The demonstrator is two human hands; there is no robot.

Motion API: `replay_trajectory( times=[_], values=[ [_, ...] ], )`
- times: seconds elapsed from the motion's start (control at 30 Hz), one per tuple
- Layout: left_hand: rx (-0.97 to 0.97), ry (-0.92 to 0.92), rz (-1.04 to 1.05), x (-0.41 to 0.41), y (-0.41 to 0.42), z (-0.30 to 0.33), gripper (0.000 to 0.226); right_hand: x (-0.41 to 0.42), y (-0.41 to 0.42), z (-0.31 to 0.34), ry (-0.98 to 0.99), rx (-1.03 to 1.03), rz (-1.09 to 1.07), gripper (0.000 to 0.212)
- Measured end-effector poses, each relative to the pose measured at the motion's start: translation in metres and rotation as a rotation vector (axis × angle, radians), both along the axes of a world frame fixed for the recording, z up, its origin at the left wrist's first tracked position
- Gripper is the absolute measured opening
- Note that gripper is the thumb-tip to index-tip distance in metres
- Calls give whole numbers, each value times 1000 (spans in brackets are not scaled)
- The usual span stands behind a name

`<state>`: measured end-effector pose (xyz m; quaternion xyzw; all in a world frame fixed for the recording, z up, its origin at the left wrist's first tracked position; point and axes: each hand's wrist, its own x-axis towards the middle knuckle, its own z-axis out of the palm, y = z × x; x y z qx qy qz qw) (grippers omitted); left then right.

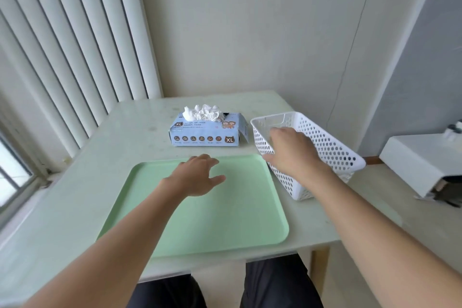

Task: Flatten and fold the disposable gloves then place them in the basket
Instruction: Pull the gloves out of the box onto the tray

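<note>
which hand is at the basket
The right hand reaches into the white perforated plastic basket; the left hand hovers over the green tray.

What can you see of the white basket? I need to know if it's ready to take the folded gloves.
The white basket is a rectangular, plastic-looking bin with round perforations across its walls and a solid rim. It sits upright on the pale table, right of the green tray and beside the glove box, angled to the table edge. The right hand reaches over its near left rim. What lies inside, under the hand, cannot be told.
</note>
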<state>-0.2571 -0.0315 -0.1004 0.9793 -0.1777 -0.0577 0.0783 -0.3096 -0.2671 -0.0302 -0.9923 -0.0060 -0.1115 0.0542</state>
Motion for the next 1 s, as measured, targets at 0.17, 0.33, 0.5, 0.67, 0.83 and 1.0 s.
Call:
replay_trajectory(
  times=[0.17, 0.33, 0.5, 0.67, 0.83, 1.0],
  values=[
    [83, 49, 148, 6, 20, -14, 73, 15, 49, -42, 310, -60, 17, 16],
    [18, 27, 142, 26, 38, -31, 79, 57, 57, -72, 379, -115, -22, 27],
    [-32, 49, 100, 53, 48, -38, 78, 96, 60, -83, 450, -81, -17, 51],
    [-454, -265, 327, 75, 52, -11, 57, 118, 71, -61, 42, 238, -43, 34],
    [-874, -131, 561, 125, 67, 23, 74, 162, 81, -33, -42, 629, -232, 53],
    [-1130, 171, 572, 152, 68, -11, 45, 202, 100, -55, 193, 817, -249, 69]
  ],
)
